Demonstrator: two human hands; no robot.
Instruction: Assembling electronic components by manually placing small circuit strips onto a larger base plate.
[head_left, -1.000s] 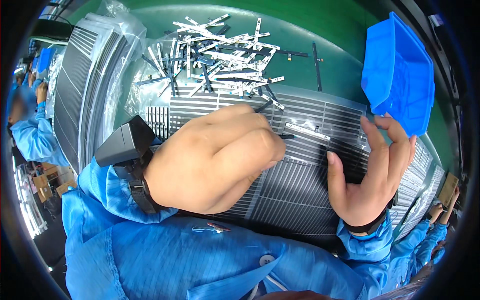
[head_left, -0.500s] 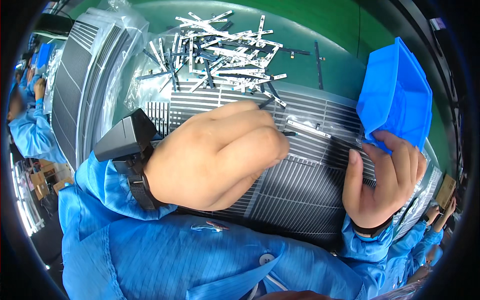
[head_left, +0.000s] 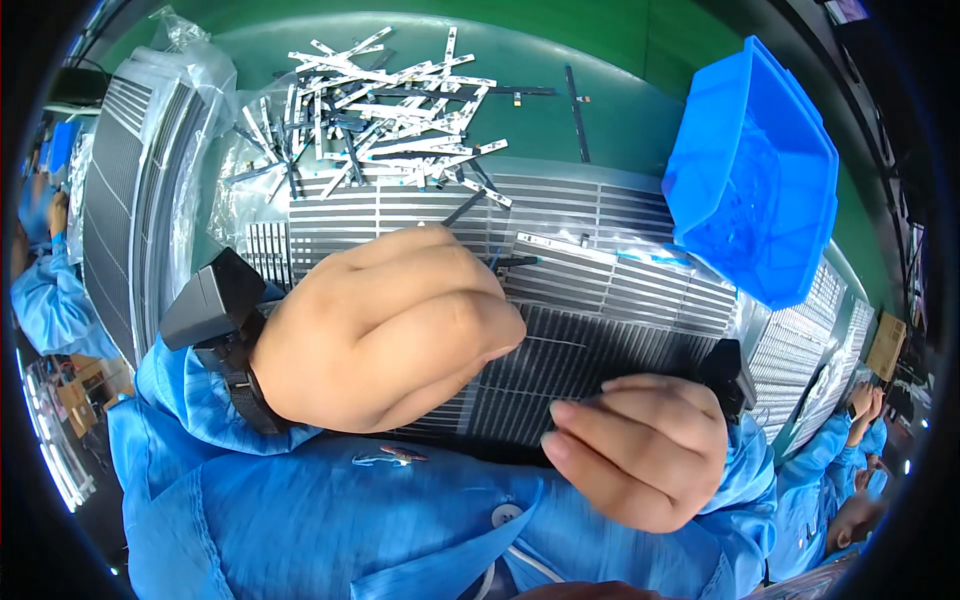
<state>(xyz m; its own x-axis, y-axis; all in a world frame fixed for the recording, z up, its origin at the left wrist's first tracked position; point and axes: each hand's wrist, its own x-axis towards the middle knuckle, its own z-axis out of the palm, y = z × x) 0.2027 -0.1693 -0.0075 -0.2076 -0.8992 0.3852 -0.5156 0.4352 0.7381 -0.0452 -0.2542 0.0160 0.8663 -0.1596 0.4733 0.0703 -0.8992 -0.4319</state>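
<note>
My left hand (head_left: 385,325) is closed, back up, over the striped black-and-silver sheets (head_left: 620,215). Whatever its fingers hold is hidden beneath it. Just past its knuckles lies the dark end of a narrow strip (head_left: 518,262). My right hand (head_left: 645,450) is lower and close to my body, its fingers curled together; I cannot make out anything between them. Beyond the hands, a single white strip (head_left: 565,247) lies on the sheets, near the blue plastic bin (head_left: 690,190). Several black and white strips (head_left: 400,110) are heaped at the far side.
A stack of striped sheets in clear plastic (head_left: 130,170) stands at the left. More striped sheets (head_left: 800,330) lie at the right. The bin stands tilted on the green table (head_left: 625,110). Other people in blue work at both sides.
My right hand has left the blue bin's near edge and come back toward my body, its fingers curling in. My left hand stays closed over the sheets. The whole view has shifted slightly.
</note>
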